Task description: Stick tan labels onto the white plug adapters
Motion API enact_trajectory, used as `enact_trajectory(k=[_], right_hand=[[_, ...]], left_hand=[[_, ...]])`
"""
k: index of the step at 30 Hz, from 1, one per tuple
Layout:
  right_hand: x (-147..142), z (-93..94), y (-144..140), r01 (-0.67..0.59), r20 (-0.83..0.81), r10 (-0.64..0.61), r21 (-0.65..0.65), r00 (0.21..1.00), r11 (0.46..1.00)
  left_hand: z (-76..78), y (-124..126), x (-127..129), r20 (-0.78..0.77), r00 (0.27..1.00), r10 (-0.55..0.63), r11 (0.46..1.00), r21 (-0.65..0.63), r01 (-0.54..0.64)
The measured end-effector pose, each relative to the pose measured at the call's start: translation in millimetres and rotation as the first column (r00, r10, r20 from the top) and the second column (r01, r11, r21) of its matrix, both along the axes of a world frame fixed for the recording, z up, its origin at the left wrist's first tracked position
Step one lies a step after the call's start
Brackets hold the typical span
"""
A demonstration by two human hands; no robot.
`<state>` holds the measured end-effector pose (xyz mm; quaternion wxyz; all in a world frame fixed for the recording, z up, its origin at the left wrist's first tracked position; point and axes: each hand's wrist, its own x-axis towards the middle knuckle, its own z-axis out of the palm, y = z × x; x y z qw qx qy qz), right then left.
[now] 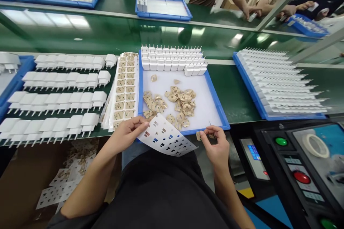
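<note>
Left hand (pixel 131 132): thumb uppermost, pinching one corner of the white sheet (pixel 166 136).
Right hand (pixel 215 144): fingers curled, gripping small tan pieces (pixel 198 135).
Hidden: fingers cover much of those pieces; their number cannot be told.
Sheet: bowed, punched with holes, over the near rim of the blue tray (pixel 219 105).

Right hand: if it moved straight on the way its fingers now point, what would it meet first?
The right hand would probably meet the near rim of the blue tray first; depth is unclear, so it might pass just above.
</note>
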<state>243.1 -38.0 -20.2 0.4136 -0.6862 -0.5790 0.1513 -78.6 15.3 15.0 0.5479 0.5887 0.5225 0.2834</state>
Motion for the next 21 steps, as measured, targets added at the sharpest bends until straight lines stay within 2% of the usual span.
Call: enact_trajectory(k=[5,8,10,12,14,16,18,19,21], right_hand=[[-4,-2.2,6,-0.041,0.334,0.009,0.090,0.943,0.995],[0,1.6,8,-0.040,0.459,-0.014,0.107,0.888,0.993],[1,6.3,7,-0.035,0.479,-0.050,0.166,0.876,0.986],[-2,10.3,4,-0.065,0.440,-0.060,0.262,0.896,0.963],[-9,11.3,1,-0.122,0.371,-0.020,0.356,0.929,0.926],[-18,8.8,3,-0.193,0.293,0.068,0.421,0.954,0.886],[-31,4.3,9,-0.303,0.235,0.221,0.416,0.947,0.857],[-39,2.1,12,-0.377,0.225,0.309,0.410,0.924,0.830],[-56,-1.1,17,-0.529,0.224,0.480,0.396,0.848,0.750]], left_hand=[[-4.7,-3,-1,0.018,1.000,-0.002,1.000,-0.010,0.002],[-7.2,-7,-5,0.032,0.999,0.012,1.000,-0.020,-0.011],[-7.8,-13,-11,0.049,0.998,0.045,0.999,-0.027,-0.044],[-8.4,-25,-25,0.069,0.993,0.091,0.995,-0.051,-0.088],[-11.3,-41,-49,0.079,0.985,0.151,0.985,-0.098,-0.143],[-18.3,-64,-84,0.057,0.975,0.216,0.965,-0.164,-0.205],[-29.0,-93,-124,-0.024,0.927,0.375,0.898,-0.237,-0.370],[-34.8,-109,-143,-0.084,0.873,0.481,0.835,-0.259,-0.485],[-45.2,-141,-175,-0.205,0.691,0.693,0.647,-0.246,-0.722]])
